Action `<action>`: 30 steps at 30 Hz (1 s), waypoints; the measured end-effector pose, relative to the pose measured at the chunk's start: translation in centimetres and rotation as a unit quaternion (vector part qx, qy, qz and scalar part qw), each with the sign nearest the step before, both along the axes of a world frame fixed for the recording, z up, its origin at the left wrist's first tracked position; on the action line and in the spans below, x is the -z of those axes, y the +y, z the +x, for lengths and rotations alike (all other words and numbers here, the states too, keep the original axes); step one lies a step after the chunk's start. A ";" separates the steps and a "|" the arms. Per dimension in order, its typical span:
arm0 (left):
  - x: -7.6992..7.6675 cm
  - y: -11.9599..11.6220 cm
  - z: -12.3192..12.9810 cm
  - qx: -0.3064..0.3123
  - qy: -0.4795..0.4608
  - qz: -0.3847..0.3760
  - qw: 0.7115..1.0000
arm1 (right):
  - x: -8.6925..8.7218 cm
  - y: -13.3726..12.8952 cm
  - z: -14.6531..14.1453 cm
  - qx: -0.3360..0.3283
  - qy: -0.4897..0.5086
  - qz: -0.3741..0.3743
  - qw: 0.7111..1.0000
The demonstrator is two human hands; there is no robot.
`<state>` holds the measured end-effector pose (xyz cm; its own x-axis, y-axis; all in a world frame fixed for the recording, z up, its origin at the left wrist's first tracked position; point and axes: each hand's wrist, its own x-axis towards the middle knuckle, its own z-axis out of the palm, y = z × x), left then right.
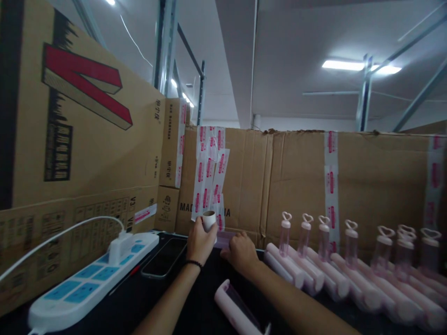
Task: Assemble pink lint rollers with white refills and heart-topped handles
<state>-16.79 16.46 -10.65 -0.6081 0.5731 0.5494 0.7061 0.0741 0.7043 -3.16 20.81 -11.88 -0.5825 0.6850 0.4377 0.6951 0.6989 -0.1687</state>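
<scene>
My left hand (pixel 199 244) is wrapped round a short white tube (pixel 209 220), whose round upper end shows a brownish inside. A dark band circles that wrist. Beside it, my right hand (pixel 241 253) has its fingers curled on a translucent pinkish-purple piece (pixel 222 239) low against the cardboard; the fingers cover part of it. Nearer to me on the black tabletop lies a pale pink, long rounded holder (pixel 232 307) with a see-through part, touched by neither hand.
To the right stand several pink cylinders with clear tubes and heart-shaped loops (pixel 351 244). On the left are a white power strip (pixel 94 284) with a plugged-in charger (pixel 120 246) and a phone (pixel 165 257). Taped cardboard walls (pixel 296 186) enclose the back and left.
</scene>
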 end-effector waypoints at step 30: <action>-2.6 -2.9 7.8 0.383 -0.013 -0.005 0.924 | -5.0 -0.5 11.5 -0.178 0.389 0.000 0.904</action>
<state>-8.98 13.52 -8.03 -0.0357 0.8456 0.5326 0.5362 -0.4336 0.7242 8.31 20.32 -6.83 -0.2817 0.5153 0.8094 0.0976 0.8546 -0.5101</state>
